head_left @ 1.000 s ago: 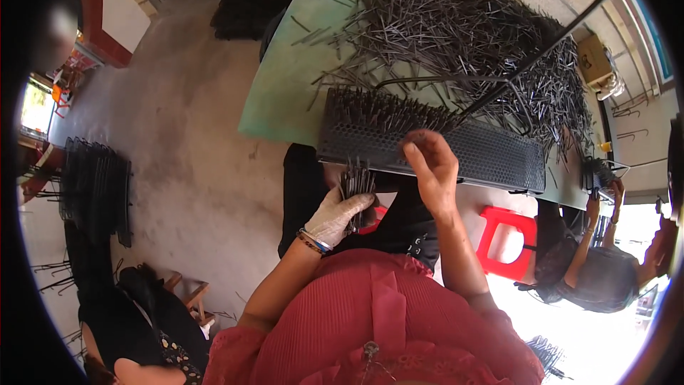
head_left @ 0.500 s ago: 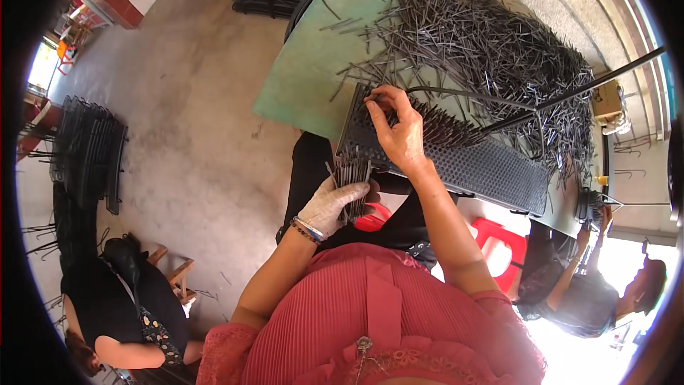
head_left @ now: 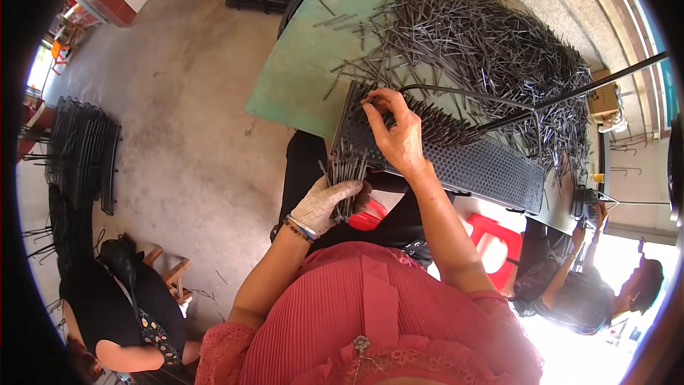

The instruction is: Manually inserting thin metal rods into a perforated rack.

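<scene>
The fingers of the right hand (head_left: 400, 132) are drawn together over the left end of a black board (head_left: 491, 167) full of holes; whether a stick is pinched there cannot be told. By the gloved left hand (head_left: 318, 204), a bundle of sticks (head_left: 346, 170) is gripped around its middle, beside the board's near edge. The sticks are judged light, stiff, perhaps slippery, best pinched near one end. Beyond, a loose heap (head_left: 491, 39) is spread on the green worktop (head_left: 292, 78)

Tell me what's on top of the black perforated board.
Dark sticks crowd the far side of the board; bare holes show nearer. The right hand covers part of its left half; what lies beneath cannot be seen.
</scene>
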{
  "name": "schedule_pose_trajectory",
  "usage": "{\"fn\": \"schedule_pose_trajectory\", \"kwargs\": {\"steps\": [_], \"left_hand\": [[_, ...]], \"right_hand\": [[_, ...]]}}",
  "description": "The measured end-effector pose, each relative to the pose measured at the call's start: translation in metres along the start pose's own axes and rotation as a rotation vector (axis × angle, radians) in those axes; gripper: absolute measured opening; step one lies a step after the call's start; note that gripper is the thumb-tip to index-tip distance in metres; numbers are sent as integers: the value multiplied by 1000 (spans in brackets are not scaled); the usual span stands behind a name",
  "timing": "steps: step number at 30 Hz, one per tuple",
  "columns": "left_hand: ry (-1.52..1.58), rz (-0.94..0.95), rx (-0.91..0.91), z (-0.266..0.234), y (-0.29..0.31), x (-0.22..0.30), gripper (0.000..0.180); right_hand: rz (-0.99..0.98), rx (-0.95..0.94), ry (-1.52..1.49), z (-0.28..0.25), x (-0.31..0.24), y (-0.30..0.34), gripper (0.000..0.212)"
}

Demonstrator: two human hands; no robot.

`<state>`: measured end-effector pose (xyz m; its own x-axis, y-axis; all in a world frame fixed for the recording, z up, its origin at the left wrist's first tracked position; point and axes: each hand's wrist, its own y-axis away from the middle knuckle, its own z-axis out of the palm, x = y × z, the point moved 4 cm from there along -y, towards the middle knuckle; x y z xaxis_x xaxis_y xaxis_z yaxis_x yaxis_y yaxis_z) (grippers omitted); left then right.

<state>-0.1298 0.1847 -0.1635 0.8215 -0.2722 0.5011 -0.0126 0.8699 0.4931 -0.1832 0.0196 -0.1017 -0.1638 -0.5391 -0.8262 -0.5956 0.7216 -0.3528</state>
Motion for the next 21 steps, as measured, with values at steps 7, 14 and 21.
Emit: {"fn": "schedule_pose_trajectory", "kwargs": {"steps": [7,14,21], "left_hand": [[-5,0,26,-3,1,-4,23],[-38,-5,25,3,3,0,24],[-37,11,7,2,5,-1,26]], "right_hand": [[-93,-30,133,-1,-5,-1,25],[-268,-71,274,1,-14,-2,26],[-429,-124,368,8,-16,1,17]]}}
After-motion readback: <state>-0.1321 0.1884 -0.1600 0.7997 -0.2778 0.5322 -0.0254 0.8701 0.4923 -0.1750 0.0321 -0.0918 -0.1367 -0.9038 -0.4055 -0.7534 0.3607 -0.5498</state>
